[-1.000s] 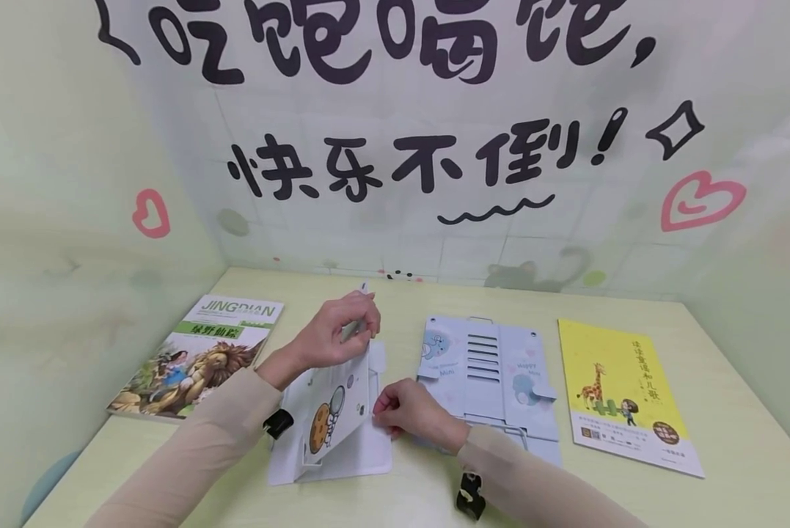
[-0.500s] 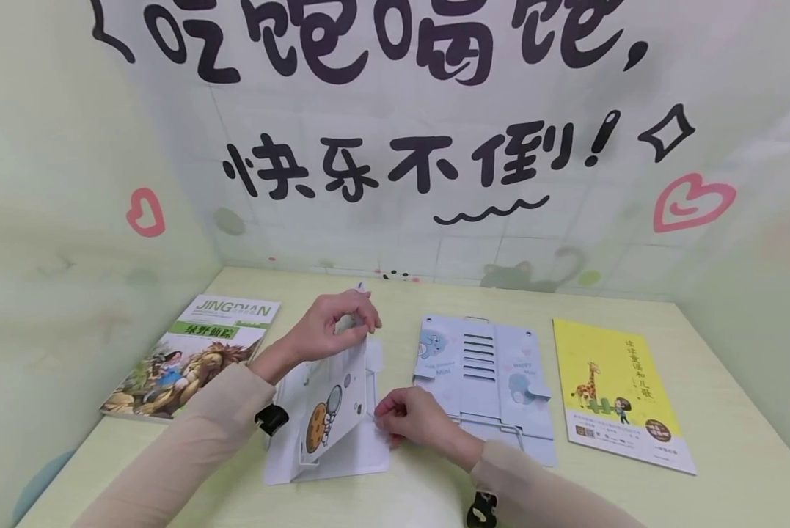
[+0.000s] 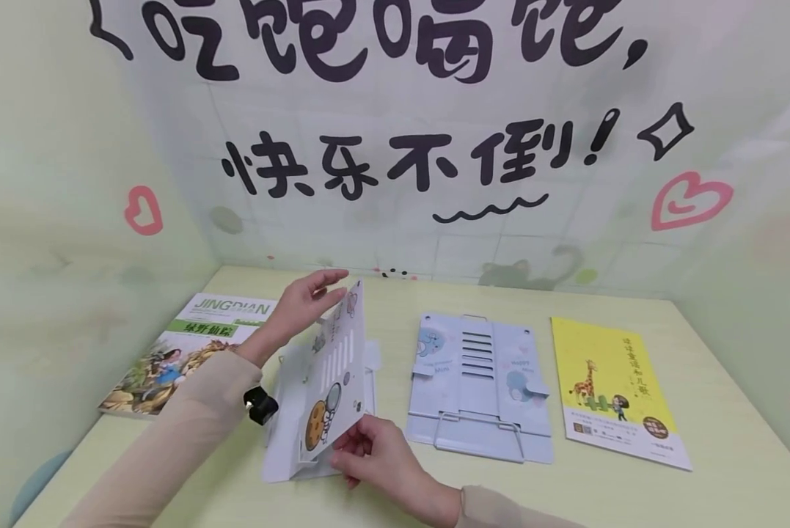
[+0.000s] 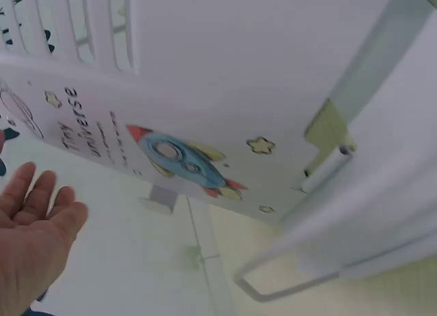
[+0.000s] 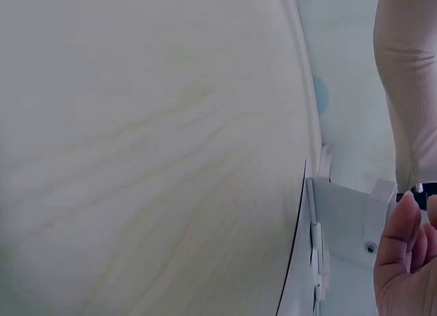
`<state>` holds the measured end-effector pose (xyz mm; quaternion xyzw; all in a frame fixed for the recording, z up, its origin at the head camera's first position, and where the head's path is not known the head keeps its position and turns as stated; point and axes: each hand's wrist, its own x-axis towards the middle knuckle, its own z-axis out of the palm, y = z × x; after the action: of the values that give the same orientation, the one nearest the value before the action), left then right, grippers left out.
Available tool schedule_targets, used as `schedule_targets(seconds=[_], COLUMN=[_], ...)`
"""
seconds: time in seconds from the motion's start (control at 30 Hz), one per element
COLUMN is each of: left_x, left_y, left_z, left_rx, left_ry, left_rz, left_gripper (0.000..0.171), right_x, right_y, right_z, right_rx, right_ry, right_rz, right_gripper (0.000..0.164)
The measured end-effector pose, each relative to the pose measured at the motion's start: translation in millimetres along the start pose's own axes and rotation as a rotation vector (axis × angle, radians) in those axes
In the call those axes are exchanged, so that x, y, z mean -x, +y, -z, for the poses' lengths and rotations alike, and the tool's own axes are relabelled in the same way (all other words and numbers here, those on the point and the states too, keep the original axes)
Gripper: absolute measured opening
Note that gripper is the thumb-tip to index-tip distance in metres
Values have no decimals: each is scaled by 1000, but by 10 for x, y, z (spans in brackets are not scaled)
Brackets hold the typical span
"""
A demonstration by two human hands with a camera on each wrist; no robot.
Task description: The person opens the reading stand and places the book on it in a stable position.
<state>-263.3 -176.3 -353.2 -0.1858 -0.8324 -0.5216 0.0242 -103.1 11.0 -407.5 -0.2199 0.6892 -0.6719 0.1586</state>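
A white book stand with an astronaut and rocket print is raised at a steep tilt over its pale base plate, left of centre in the head view. My left hand hovers by the panel's top edge, fingers extended; the left wrist view shows this hand apart from the slotted panel. At the panel's lower right corner is my right hand, its fingers bent close to the bottom edge. Whether they pinch that edge is unclear. In the right wrist view the right hand shows only partly.
A second, light blue book stand lies flat to the right, its wire rest at the front. Beyond it lies a yellow giraffe book. A lion-covered book lies at the left. Printed walls enclose the table.
My left hand has let go of the panel's top and drawn up and left. My right hand has shifted down and left to the panel's lower corner. The panel remains raised.
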Motion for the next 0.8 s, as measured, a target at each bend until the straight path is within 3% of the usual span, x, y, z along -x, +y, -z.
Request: schedule_targets(seconds=[0.13, 0.27, 0.53, 0.8], left_x=[45, 84, 60, 82], left_y=[-169, -270, -336, -404], left_z=[83, 97, 118, 265], left_rx=[-37, -46, -81, -105], left_ry=[-109, -141, -70, 81], left_rz=[184, 220, 204, 236], left_gripper=[46, 40, 33, 38], right_x=[-38, -46, -92, -285], right_y=[15, 32, 9, 10], right_z=[-77, -111, -45, 255], right_rx=[-16, -13, 31, 94], right_ry=[32, 58, 87, 176], right_rz=[2, -25, -24, -22], right_gripper=[25, 22, 15, 14])
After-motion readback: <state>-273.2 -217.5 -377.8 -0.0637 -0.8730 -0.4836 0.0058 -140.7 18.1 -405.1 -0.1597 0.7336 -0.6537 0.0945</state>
